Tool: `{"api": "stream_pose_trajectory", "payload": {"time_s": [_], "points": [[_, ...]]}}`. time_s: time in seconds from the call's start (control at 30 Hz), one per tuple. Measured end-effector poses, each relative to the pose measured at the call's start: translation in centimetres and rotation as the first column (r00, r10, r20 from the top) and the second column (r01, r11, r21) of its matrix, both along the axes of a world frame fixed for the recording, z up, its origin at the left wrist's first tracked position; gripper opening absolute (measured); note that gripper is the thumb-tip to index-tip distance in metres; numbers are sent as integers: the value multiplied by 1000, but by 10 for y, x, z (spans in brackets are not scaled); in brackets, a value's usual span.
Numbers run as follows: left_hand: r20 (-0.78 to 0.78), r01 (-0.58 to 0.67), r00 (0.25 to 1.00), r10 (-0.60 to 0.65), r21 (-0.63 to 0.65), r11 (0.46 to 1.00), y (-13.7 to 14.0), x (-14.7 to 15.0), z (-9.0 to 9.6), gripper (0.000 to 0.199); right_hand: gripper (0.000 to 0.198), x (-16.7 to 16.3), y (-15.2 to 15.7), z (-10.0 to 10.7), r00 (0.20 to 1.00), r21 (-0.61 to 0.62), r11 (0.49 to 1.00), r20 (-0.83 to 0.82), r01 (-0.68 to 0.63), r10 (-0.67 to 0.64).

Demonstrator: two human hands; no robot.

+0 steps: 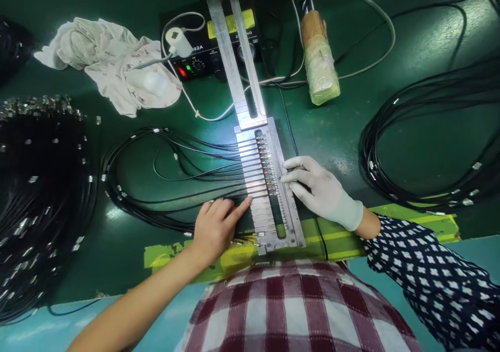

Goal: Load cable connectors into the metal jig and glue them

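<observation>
A long metal fixture (255,185) lies on the bench in front of me. Several black cables (219,172) cross its slots from the left, their stripped coloured wire ends (265,159) in a row along the middle. My bare left hand (214,227) rests at the fixture's left edge, index finger stretched onto it near the lowest seated cable, the other fingers curled. My right hand (326,190), in a white glove, touches the fixture's right-hand rail (282,177) with its fingertips, fingers apart. Whatever lies under my left palm is hidden.
A slotted metal plate (224,45) extends from the fixture across a black control box (199,68). Left are a white cloth (113,65) and a cable pile (39,185). A plastic-wrapped tool (320,60) lies at the back; coiled cables (371,149) lie right. Yellow-green tape (422,222) lines the front edge.
</observation>
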State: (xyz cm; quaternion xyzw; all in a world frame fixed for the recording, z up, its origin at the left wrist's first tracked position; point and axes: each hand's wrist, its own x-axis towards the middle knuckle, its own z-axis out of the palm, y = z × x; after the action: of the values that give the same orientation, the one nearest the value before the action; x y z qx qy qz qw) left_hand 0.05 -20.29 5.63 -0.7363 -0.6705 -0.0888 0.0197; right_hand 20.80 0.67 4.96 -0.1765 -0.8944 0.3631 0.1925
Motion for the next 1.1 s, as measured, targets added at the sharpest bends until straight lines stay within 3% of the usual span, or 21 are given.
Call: {"api": "stream_pose_trajectory", "payload": {"time_s": [0.17,0.27,0.33,0.47,0.6,0.73,0.83,0.93,1.03,1.1], "points": [[179,-22,983,32,-57,998,-4,-7,5,47,17,1,3,-2,1000,-26,1000,-31,7,-8],[413,19,911,15,-78,997,-13,-12,15,43,19,6,5,-3,998,-53,998,-58,-39,36],[487,57,873,22,-147,988,-22,-14,22,33,20,9,6,-3,996,-57,997,-71,-55,50],[435,72,897,79,-319,945,-38,-18,32,28,19,8,5,-3,996,-48,998,-84,-29,25],[386,52,917,99,-361,931,-49,-32,34,32,19,7,5,-2,997,-46,998,-66,-36,32],[424,-8,894,146,-309,951,-55,-42,33,16,19,7,6,-1,997,-40,999,-68,-37,34],[583,-18,797,158,-239,971,-59,-44,38,14,19,7,6,-1,997,-46,998,-71,-33,30],[667,-180,717,201,-101,978,-61,-47,49,16,19,7,5,-1,997,-55,998,-71,-27,23],[667,-452,700,255,137,882,-53,-44,60,18,19,6,5,-2,997,-57,998,-73,-18,14],[608,-460,754,247,222,860,-36,-33,60,19,19,6,5,-3,997,-62,998,-79,-15,10]]}}
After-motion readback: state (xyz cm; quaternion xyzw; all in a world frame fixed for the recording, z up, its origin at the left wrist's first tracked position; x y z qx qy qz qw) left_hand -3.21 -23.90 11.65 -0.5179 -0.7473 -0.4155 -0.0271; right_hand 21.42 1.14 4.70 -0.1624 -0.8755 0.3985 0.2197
